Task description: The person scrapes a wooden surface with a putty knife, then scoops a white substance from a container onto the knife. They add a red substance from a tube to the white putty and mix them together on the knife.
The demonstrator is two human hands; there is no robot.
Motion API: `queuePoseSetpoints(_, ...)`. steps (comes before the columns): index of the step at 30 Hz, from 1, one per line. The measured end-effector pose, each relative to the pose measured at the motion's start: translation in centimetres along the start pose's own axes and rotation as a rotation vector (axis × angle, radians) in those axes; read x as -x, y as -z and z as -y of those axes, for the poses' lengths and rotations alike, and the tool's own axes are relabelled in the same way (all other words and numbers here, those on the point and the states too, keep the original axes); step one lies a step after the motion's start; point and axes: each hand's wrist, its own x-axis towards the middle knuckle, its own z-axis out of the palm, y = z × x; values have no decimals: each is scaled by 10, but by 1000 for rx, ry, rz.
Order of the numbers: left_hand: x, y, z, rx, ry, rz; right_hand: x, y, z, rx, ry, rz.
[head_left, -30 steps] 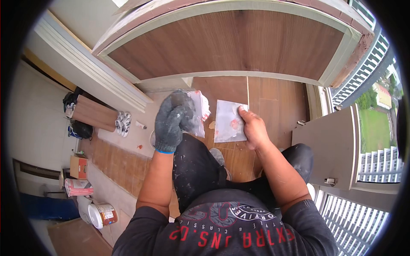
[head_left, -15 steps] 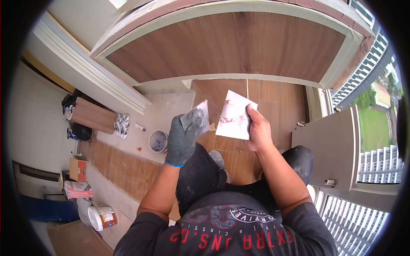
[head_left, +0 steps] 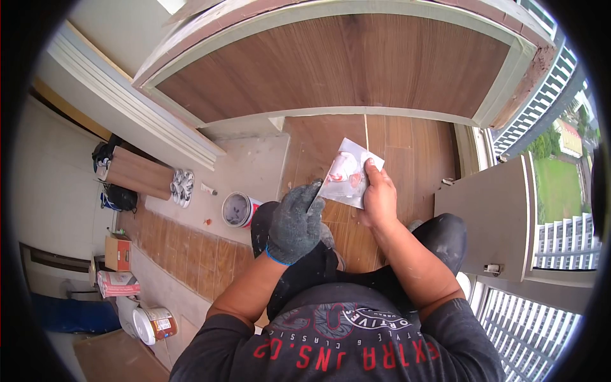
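My left hand (head_left: pixel 296 223), in a dark grey knitted glove with a blue cuff, is closed around a thin flat scraper seen almost edge-on. Its fingertips are right at the lower left edge of a flat rectangular plate (head_left: pixel 340 191). Pinching that plate by its right side is my bare right hand (head_left: pixel 380 197), thumb on top. Whitish paste with reddish streaks (head_left: pixel 344 169) lies on the plate's upper face. Both hands are over my knees, in front of my body.
A small bucket (head_left: pixel 237 210) with greyish stuff inside stands left of my knee. Ahead is a wood-grain panel (head_left: pixel 344 70) with a pale border. Shoes (head_left: pixel 182 188), a cardboard box (head_left: pixel 118 253) and a white tub (head_left: pixel 154 325) sit at the left. An open window panel (head_left: pixel 487 219) is at right.
My left hand has moved right and down, bringing the scraper to the plate's edge. The plate has tilted and looks greyer, with its paste now showing whiter.
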Motion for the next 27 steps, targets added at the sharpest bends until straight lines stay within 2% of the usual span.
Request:
queuePoseSetpoints(2, 15, -14, 16, -18, -15, 85, -5, 9, 1, -73, 18, 49)
queuePoseSetpoints(6, 20, -8, 38, -201, -102, 102, 1, 1, 24, -95, 51, 201)
queuePoseSetpoints(9, -3, 27, 38, 1207, 821, -203, -12, 15, 18, -50, -330, 278)
queuePoseSetpoints(11, 5, 30, 71, 516, 129, -73, -5, 8, 8, -37, -459, 392)
queuePoseSetpoints(13, 43, -9, 98, 874, 528, 77, 4, 2, 0, -70, -489, 467)
queuePoseSetpoints(16, 25, 12, 99, 121, -7, 100, -1, 5, 6, -100, -357, 398)
queuePoseSetpoints(17, 20, 14, 86, 606, 568, 49, -4, 5, 9, -52, -227, 329)
queuePoseSetpoints(20, -10, 47, 21, 513, 603, 7, -11, 11, 3, 212, 226, 201)
queuePoseSetpoints(24, -11, 23, -25, -248, 80, 181, 0, 5, -9, 589, 483, 70)
queuePoseSetpoints(26, -8, 6, -35, -109, 39, 106, 6, -3, -18, 705, 645, 40)
queuePoseSetpoints(27, -11, 3, -39, -37, 15, 69, 5, 1, -13, 794, 630, 35)
